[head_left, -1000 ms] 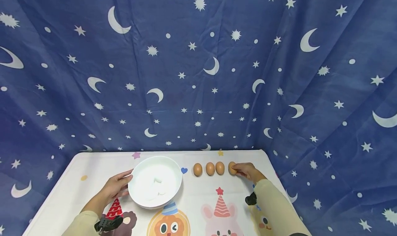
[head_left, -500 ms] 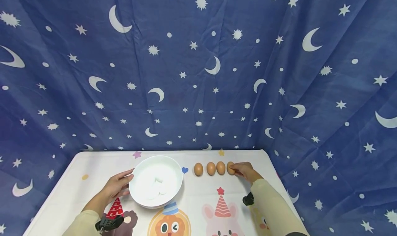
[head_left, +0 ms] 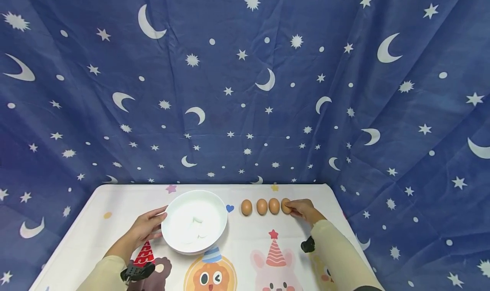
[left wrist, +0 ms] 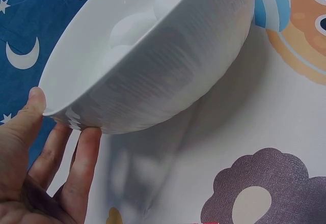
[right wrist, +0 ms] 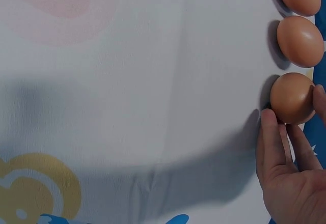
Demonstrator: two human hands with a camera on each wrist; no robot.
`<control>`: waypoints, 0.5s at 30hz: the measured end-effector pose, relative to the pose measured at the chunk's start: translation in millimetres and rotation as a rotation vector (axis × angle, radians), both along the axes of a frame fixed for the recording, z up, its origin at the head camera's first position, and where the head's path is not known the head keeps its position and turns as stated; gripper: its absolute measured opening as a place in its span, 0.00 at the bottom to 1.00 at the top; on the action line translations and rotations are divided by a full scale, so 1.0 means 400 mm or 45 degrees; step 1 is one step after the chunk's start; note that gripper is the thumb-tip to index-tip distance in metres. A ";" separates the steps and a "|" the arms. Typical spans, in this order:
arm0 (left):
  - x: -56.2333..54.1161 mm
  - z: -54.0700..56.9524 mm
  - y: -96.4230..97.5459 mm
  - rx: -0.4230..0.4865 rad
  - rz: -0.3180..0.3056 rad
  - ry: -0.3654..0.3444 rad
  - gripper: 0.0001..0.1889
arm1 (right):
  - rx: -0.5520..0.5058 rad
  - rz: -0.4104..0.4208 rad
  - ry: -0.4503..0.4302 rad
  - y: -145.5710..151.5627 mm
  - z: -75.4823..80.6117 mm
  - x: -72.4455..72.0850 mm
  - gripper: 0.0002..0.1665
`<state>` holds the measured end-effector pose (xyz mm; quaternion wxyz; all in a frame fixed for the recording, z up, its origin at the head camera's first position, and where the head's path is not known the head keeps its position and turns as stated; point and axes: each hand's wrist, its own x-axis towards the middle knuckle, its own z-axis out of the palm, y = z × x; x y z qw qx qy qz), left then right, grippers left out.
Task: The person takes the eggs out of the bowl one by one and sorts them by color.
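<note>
A large white bowl [head_left: 194, 240] stands at the left of the table, tilted in the left wrist view. My left hand [head_left: 146, 228] grips its left side, thumb [left wrist: 36, 102] at the rim and fingers [left wrist: 84, 155] against the outer wall. Inside lie rounded white egg-like things [left wrist: 133, 28], about 3 of them visible. At the right end of a row of brown eggs, my right hand [head_left: 305, 209] pinches one brown egg [right wrist: 291, 99] between thumb and fingers. Beside it sits another brown egg [right wrist: 300, 42], close to the held one.
Further left in the row are more brown eggs, among them the leftmost egg [head_left: 246, 207]. A white cloth with cartoon animals covers the table [head_left: 245, 257]. A blue curtain [head_left: 229, 91] with moons and stars hangs behind the table's back edge.
My right hand has shifted its egg a little left, narrowing the gap to the neighbouring egg. The left hand and bowl stay put; the head view has drifted slightly.
</note>
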<state>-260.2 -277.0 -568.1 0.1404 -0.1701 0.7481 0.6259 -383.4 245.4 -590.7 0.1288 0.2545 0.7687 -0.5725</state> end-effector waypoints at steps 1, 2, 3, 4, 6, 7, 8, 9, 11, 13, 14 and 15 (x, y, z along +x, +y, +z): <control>0.001 0.001 0.001 0.001 -0.001 0.001 0.32 | -0.004 -0.001 0.000 0.000 0.001 0.001 0.29; 0.001 0.001 0.001 0.002 0.000 0.001 0.32 | -0.007 -0.005 -0.001 0.000 0.003 0.002 0.29; 0.001 0.001 0.001 0.002 -0.001 0.002 0.32 | -0.007 -0.005 -0.003 0.001 0.003 0.003 0.29; 0.002 0.001 0.002 0.004 0.002 -0.001 0.32 | -0.009 -0.006 -0.004 0.001 0.002 0.004 0.28; 0.003 0.000 0.002 0.002 -0.001 0.002 0.32 | -0.011 -0.013 -0.006 0.002 0.001 0.004 0.28; 0.003 -0.001 0.001 0.003 0.000 0.002 0.32 | -0.010 -0.009 -0.004 0.002 0.002 0.005 0.28; 0.004 -0.002 0.001 0.002 0.002 0.003 0.32 | -0.006 -0.008 -0.007 0.002 0.002 0.004 0.28; 0.004 -0.002 0.000 0.002 -0.001 0.006 0.32 | -0.005 -0.001 -0.006 0.003 0.004 0.003 0.28; 0.004 -0.002 0.000 -0.003 -0.006 0.007 0.32 | -0.008 0.005 0.004 0.004 0.010 -0.002 0.28; 0.002 0.000 0.001 -0.006 0.001 0.001 0.32 | 0.014 0.007 0.025 0.009 0.021 -0.011 0.28; 0.000 0.001 0.002 -0.007 -0.005 0.001 0.32 | 0.028 0.016 0.041 0.012 0.031 -0.019 0.29; -0.003 0.002 0.003 -0.006 -0.011 0.003 0.32 | 0.044 0.027 0.067 0.015 0.043 -0.027 0.30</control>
